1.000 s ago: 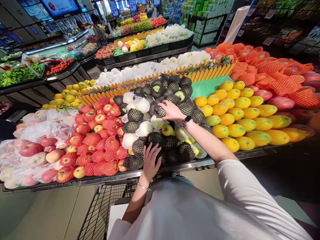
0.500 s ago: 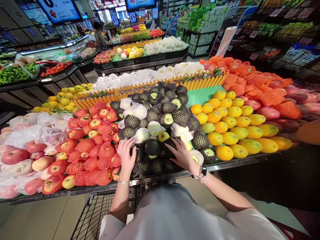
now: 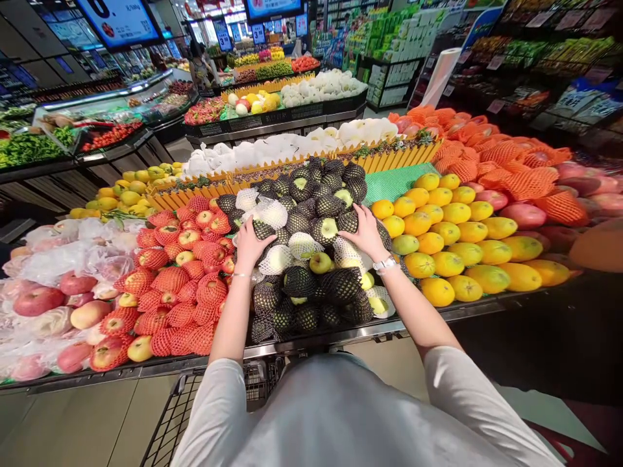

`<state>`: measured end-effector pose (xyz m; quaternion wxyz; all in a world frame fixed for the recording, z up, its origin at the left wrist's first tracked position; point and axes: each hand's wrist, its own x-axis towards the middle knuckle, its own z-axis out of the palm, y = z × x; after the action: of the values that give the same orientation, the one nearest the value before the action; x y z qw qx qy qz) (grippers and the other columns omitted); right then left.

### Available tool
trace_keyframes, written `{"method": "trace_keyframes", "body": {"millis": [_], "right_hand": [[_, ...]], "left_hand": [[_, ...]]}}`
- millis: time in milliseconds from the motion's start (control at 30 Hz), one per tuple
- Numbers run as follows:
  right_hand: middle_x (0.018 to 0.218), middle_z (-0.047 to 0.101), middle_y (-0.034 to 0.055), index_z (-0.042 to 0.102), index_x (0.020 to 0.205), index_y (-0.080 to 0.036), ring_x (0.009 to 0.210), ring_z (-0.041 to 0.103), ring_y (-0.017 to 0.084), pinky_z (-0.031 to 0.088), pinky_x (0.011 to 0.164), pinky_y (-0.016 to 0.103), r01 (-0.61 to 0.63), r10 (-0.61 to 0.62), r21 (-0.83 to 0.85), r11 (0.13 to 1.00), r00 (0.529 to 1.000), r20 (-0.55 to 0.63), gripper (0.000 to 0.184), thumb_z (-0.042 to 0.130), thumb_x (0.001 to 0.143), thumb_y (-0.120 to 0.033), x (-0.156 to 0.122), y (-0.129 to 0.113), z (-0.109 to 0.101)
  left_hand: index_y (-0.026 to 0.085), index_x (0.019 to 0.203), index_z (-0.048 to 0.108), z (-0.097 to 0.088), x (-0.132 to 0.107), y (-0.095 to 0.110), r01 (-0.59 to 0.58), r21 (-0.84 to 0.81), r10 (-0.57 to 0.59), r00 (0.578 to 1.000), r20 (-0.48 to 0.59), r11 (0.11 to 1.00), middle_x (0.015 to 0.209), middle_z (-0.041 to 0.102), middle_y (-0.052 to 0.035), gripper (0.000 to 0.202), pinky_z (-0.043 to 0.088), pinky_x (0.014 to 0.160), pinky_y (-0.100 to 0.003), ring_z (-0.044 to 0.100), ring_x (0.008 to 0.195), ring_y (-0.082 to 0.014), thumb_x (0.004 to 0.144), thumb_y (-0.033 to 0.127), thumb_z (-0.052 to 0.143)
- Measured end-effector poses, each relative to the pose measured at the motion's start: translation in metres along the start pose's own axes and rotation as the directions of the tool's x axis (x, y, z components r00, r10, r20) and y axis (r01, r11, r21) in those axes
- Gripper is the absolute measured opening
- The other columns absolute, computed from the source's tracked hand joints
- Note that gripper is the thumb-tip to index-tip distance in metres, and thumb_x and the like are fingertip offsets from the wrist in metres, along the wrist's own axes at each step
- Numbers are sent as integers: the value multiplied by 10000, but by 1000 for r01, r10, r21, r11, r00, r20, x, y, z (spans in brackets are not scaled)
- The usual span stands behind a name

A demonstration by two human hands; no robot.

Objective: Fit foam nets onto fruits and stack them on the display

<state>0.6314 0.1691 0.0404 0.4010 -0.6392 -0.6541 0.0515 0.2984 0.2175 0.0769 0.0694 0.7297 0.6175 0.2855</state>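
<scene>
A heap of green fruit in black net sleeves [image 3: 311, 272] fills the middle of the display, with a few in white nets [image 3: 275, 259] among them. My left hand [image 3: 250, 243] lies on the heap's left side, fingers spread over a black-netted fruit [image 3: 263, 229]. Over on the right side, my right hand [image 3: 366, 232] rests its spread fingers on another black-netted fruit [image 3: 348, 221]. Neither hand has lifted anything. There is a bracelet on my left wrist and a watch on my right.
Red-netted apples [image 3: 180, 285] lie to the left and yellow mangoes [image 3: 457, 253] to the right, with orange-netted fruit [image 3: 516, 168] behind them. A wire shopping cart [image 3: 189, 415] stands against the metal display edge [image 3: 341, 337]. More produce stands and a distant person are behind.
Both hands have moved from the front of the black-netted heap up to its middle. The left went up along the left side, the right up along the right side.
</scene>
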Motion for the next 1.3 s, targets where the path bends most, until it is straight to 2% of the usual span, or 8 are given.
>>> {"method": "trace_keyframes", "body": {"millis": [200,367,433,667,800,900,1100,1300], "right_hand": [[1255,468,147,417,1356,-139,1188,452,314,361,1059,518,-6,9,50,999,998,-60,774,701,746,-522,2,16,-5],[1297,462,157,388,1351,-153,1215,428,314,325,1094,492,-75,93,68,995,947,-308,719,665,798,-519,-62,18,-44],[1274,479,134,413,1337,-186,1200,450,313,350,1080,498,-118,136,76,990,941,-309,713,688,774,-528,-97,22,-52],[1318,421,160,446,1363,-202,1282,399,348,343,1084,559,-166,165,-80,983,986,-30,690,602,811,-586,-160,35,-35],[1447,313,164,373,1418,-201,1377,303,335,269,1136,568,-165,160,-77,983,985,-65,649,488,893,-566,-160,29,-32],[1503,230,170,277,1449,-184,1421,246,298,257,1156,545,-163,160,11,987,953,-256,626,457,931,-487,-165,27,-29],[1470,359,147,268,1461,-214,1386,317,291,290,1136,562,-126,114,-30,992,961,-252,607,462,933,-444,-169,31,-14],[1477,350,150,353,1432,-205,1384,314,311,283,1120,592,-150,123,-95,984,961,-249,567,430,936,-467,-153,29,-13]], "left_hand": [[134,1401,377,15,4,-9,10,59,-9,1000,-13,998,1324,449,-229,834,379,1041,-503,461,1267,-393,705,372,769],[162,1381,386,22,2,-19,-47,71,52,996,-73,996,1298,466,-192,782,377,1043,-520,468,1250,-378,717,381,738],[162,1378,394,23,3,-20,-42,80,49,995,-91,996,1288,471,-189,779,373,1044,-527,467,1246,-384,713,386,731],[156,1362,416,26,2,-19,-28,79,36,994,-101,996,1278,473,-190,759,360,1050,-520,456,1250,-380,702,378,720],[164,1359,428,26,-1,-20,-52,92,63,991,-119,994,1298,467,-184,733,355,1061,-498,456,1251,-364,716,382,707],[168,1344,455,16,-7,-16,-99,113,117,979,-165,989,1329,454,-182,706,320,1097,-496,431,1280,-362,725,398,707],[190,1391,379,-10,-28,48,-335,-84,319,934,-160,938,1356,462,-139,809,353,1107,-468,432,1299,-308,694,395,736],[188,1343,480,43,-38,136,-575,-103,573,749,332,812,1347,510,-139,728,440,1015,-418,501,1224,-317,680,336,741]]}}
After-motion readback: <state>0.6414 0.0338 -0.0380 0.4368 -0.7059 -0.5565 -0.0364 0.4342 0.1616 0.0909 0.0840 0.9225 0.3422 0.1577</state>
